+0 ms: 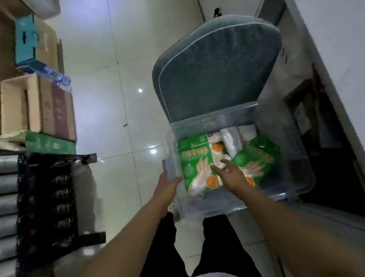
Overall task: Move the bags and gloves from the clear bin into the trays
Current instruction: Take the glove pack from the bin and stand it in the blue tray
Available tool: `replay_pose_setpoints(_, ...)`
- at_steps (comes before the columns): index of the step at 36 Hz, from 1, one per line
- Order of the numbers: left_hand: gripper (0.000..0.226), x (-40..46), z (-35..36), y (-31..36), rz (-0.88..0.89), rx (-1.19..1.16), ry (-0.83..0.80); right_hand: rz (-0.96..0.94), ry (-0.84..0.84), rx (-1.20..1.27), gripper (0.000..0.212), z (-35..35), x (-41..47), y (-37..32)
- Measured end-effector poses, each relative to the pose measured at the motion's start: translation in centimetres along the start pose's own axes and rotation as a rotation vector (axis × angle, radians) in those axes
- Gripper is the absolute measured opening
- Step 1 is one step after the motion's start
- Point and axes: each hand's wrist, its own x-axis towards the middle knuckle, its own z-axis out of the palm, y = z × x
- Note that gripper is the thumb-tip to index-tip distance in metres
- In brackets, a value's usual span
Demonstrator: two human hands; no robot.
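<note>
- Two bare forearms are seen reaching from the bottom edge toward the clear bin (294,161), which is set on a grey-cushioned chair (216,70).
- The bin's near-left corner is gripped by the left hand (169,181), fingers curled over the rim.
- The right hand (231,175) is held inside the bin, fingers spread and relaxed, just above the packs; whether anything is touched cannot be told.
- Two green glove packs (195,161) are stood in the bin, one at its left wall, the other (254,160) right of the hand.
- Pale rolled bags (230,138) are partly hidden behind the packs; their number is hard to make out.
- Left of the bin, a dark tray rack (45,203) with silvery rolls (1,206) is blurred and cut off by the frame.
- Open tiled floor (119,88) lies between the bin and the rack; cardboard boxes (34,105) are stacked beyond the rack.
</note>
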Motion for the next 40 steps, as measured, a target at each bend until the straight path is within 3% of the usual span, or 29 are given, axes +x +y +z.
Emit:
replay_pose_setpoints(3,0.039,0.7,1.3,0.1,-0.061,-0.073,0.082,0.123,-0.069,0.343,0.058,0.1,3.9,-0.8)
replay_pose_setpoints(6,0.042,1.2,2.0,-0.5,-0.13,-0.163,0.132,0.233,-0.132,0.507,0.058,0.4,7.1,-0.9)
replay_pose_setpoints(10,0.068,1.6,2.4,-0.8,-0.153,-0.196,0.164,0.411,-0.224,0.501,0.071,0.8,9.5,-0.7)
replay_pose_setpoints(15,0.058,1.9,2.5,-1.3,-0.151,-0.229,0.183,0.445,-0.288,0.435,0.055,1.4,11.6,-1.3)
replay_pose_setpoints(17,0.052,2.0,2.4,-1.7,-0.142,-0.249,0.189,0.416,-0.26,0.383,0.05,1.7,12.2,-1.6)
replay_pose_setpoints(19,0.059,2.0,2.3,-1.9,-0.144,-0.264,0.198,0.336,-0.252,0.32,0.041,1.9,12.5,-1.7)
replay_pose_setpoints(27,0.052,0.6,2.0,-1.7,-0.186,-0.278,0.238,0.128,-0.2,0.168,0.06,2.5,11.2,-2.5)
replay_pose_setpoints(34,0.037,-2.3,2.8,1.4,0.158,-0.194,0.504,0.052,-0.204,0.241,0.056,0.0,7.2,-4.3)
replay_pose_setpoints(37,0.038,-3.2,2.8,3.4,0.255,-0.1,0.408,0.036,-0.232,0.352,0.056,-2.6,4.5,-4.9)
replay_pose_setpoints(40,0.04,-3.3,2.7,5.4,0.237,-0.008,0.26,0.011,-0.284,0.455,0.054,-5.9,1.6,-5.6)
